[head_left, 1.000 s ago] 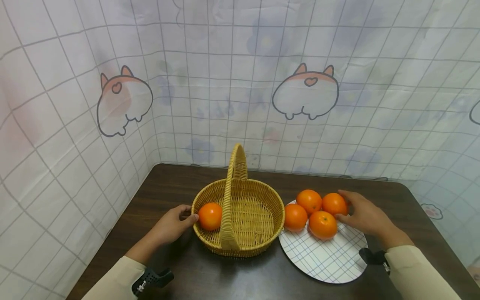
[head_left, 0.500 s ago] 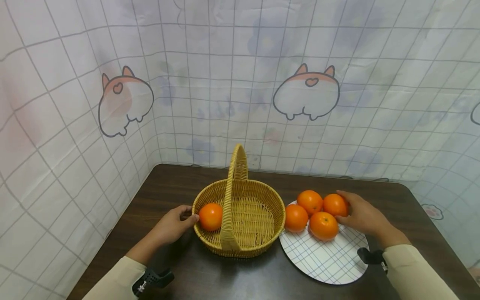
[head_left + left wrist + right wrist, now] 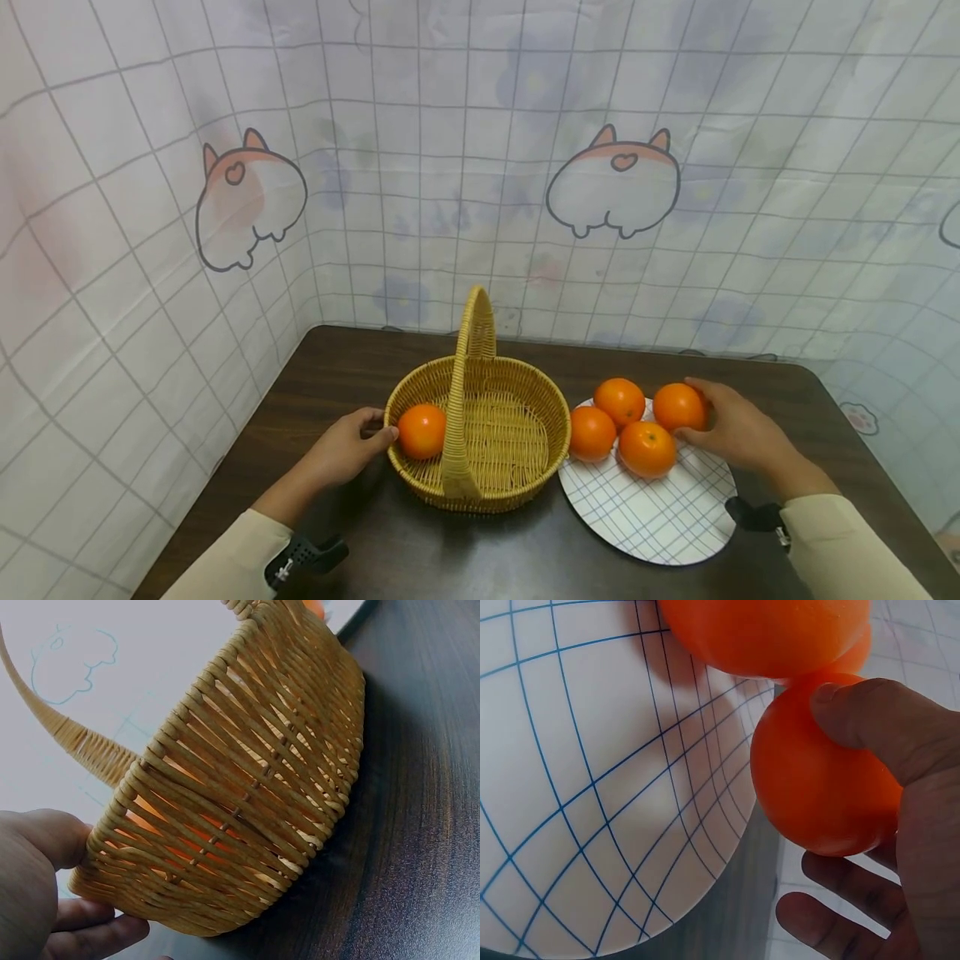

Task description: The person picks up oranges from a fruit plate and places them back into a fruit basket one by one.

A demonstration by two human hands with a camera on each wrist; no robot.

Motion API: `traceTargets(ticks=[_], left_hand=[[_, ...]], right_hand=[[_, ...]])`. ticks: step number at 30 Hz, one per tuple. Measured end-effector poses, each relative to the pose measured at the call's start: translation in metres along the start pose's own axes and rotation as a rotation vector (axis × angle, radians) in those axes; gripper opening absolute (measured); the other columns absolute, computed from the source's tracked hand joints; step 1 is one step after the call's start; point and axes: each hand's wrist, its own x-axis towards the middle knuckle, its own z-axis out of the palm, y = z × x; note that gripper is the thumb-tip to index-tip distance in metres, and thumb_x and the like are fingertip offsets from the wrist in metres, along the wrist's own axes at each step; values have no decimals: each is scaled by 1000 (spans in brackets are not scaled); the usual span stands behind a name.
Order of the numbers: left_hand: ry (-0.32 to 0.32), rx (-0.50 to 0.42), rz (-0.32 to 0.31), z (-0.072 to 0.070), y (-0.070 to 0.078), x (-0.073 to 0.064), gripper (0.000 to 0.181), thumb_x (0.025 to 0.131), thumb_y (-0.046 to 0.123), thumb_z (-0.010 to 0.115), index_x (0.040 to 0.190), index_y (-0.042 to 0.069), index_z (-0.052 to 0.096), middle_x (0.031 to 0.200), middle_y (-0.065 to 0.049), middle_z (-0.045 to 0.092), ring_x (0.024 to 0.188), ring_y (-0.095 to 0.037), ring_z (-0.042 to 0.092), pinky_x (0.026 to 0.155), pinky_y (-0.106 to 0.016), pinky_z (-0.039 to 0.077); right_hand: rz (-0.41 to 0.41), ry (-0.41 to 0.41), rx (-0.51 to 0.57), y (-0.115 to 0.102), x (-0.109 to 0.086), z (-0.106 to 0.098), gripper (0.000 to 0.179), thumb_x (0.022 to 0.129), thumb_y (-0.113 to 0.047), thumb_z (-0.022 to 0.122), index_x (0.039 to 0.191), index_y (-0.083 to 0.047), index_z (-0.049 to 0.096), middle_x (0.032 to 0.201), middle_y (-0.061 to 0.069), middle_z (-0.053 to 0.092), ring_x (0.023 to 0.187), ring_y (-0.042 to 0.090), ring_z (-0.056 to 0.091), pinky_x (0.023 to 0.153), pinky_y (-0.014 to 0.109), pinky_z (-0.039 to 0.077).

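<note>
My left hand (image 3: 349, 447) pinches the left rim of a yellow wicker basket (image 3: 510, 492), thumb over the rim and fingers along the outer wall. One orange (image 3: 422, 432) lies inside at that left end, and in the left wrist view its colour shows through the weave. At the plate's far right side, my right hand (image 3: 738, 425) grips an orange (image 3: 817, 772) between thumb and fingers. Three more oranges sit clustered to its left: a front one (image 3: 647, 450), a back one (image 3: 619, 403) and a left one (image 3: 592, 433) close against the basket.
The oranges sit on a round white plate (image 3: 660, 533) with blue grid lines, right beside the basket. The basket's tall arched handle (image 3: 457, 392) rises over its middle. A grid-patterned cloth (image 3: 420, 167) hangs behind the dark wooden table (image 3: 465, 558).
My right hand has shifted slightly to the right with its orange, and a gap has widened between that orange and the others. My left hand has stayed on the basket rim.
</note>
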Motion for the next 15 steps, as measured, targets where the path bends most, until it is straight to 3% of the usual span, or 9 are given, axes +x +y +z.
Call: traceTargets(ticks=[15], left_hand=[[0, -4, 13, 0, 0, 0, 58, 102, 42, 65, 140, -1, 55, 137, -20, 61, 123, -38, 60, 99, -56, 50]], right_hand=[[19, 37, -33, -12, -11, -16, 104, 82, -63, 78, 154, 1, 38, 142, 31, 49, 111, 44, 59, 86, 68, 49]])
